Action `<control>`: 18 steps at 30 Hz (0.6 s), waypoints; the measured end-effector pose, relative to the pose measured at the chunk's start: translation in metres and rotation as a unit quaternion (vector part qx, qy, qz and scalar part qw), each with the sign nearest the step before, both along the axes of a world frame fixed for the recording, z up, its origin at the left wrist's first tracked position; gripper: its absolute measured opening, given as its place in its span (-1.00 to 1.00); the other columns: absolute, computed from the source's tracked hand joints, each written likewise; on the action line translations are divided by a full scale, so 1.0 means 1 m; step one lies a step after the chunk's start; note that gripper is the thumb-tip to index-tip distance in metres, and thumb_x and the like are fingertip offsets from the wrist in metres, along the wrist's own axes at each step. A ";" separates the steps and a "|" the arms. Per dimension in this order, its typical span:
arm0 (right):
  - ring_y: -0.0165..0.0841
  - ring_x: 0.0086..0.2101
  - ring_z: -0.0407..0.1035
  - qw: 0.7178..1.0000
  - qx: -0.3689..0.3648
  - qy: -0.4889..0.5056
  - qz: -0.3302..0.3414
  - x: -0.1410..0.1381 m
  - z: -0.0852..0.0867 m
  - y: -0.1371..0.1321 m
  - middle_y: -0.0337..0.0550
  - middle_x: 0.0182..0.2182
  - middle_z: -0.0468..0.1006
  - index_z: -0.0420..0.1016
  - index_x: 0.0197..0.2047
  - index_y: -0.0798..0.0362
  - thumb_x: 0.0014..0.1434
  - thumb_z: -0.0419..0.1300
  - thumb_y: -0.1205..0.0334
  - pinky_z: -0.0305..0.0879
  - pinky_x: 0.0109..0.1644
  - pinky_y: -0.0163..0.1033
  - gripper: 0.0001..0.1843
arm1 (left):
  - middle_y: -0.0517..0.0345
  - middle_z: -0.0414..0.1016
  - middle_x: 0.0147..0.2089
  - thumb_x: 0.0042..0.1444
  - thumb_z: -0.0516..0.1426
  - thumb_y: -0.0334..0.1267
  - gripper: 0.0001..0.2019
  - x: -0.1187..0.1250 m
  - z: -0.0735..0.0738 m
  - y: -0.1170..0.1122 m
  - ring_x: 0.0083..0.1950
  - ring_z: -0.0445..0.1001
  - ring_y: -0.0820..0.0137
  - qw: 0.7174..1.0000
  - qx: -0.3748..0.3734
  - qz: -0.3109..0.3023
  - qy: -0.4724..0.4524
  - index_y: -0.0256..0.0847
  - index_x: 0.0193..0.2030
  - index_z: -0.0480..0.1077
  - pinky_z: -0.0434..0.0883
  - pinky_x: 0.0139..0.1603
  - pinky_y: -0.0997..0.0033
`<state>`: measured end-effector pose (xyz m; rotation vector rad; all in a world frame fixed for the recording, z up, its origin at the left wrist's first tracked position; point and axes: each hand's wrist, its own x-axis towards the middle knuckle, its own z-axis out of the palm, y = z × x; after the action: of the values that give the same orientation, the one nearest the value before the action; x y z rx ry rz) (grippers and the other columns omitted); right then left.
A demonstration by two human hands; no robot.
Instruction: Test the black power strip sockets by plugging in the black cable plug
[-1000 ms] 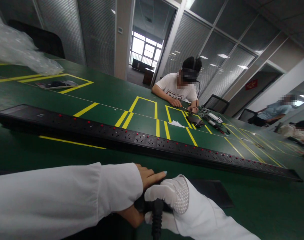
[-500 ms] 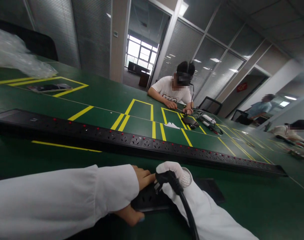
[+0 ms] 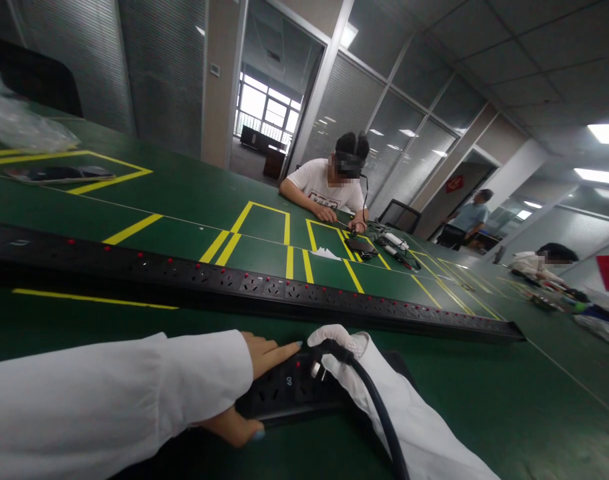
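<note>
A green table fills most of the scene, with a co-worker seated at its far side. Across its middle, from left to right, lies a long socket strip. Nearer, a black power strip lies between the person's hands. The bare left hand straddles its left part, fingers spread over the far edge and thumb along the near one, pressing on it rather than lifting it. The gloved right hand has its fingers closed around a black plug, whose cord trails over the sleeve to the near right. The metal prongs point down over the strip, seemingly clear of its slots, just right of a small red light. Whichever way the plug is meant to travel, good handling would mean gripping its moulded body, not the cord, squaring the prongs to the slots, moving straight without rocking, and bracing with the left hand, its fingertips well away from the metal.
</note>
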<state>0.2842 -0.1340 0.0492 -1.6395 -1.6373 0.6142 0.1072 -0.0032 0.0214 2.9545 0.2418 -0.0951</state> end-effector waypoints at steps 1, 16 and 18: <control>-0.49 -0.47 0.44 1.000 -0.009 -0.011 0.000 -0.003 0.002 0.000 -0.18 -0.38 0.54 0.37 -0.16 0.06 0.19 0.04 0.16 0.39 -0.37 -0.40 -0.78 | -0.01 0.49 -0.02 0.06 0.05 -0.26 -0.36 0.000 0.000 0.000 -0.07 0.50 0.07 1.000 0.000 -0.002 0.000 -0.09 0.32 0.04 0.44 -0.09 0.12; -0.41 -0.48 0.26 0.827 0.095 -0.532 0.153 -0.009 0.034 -0.011 -0.24 -0.45 0.38 0.28 0.07 -0.08 0.25 -0.04 -0.02 -0.13 -0.46 -0.28 -0.62 | 0.06 0.36 0.15 0.05 0.03 -0.39 -0.28 -0.003 -0.009 0.008 -0.05 0.49 0.10 0.998 -0.002 -0.062 -0.022 0.06 0.35 -0.11 0.45 -0.13 0.15; -0.40 -0.49 0.23 0.809 0.109 -0.556 0.153 -0.012 0.034 -0.012 -0.23 -0.47 0.37 0.30 0.05 -0.12 0.25 -0.05 -0.03 -0.21 -0.47 -0.26 -0.64 | 0.09 0.35 0.16 0.06 0.01 -0.41 -0.28 -0.003 -0.008 0.007 -0.05 0.49 0.10 0.998 0.004 -0.061 -0.030 0.11 0.34 -0.11 0.45 -0.15 0.15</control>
<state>0.2718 -0.1456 0.0837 -1.6351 -2.6881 -0.5583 0.1039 0.0042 0.0134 2.9721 0.0522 -0.0204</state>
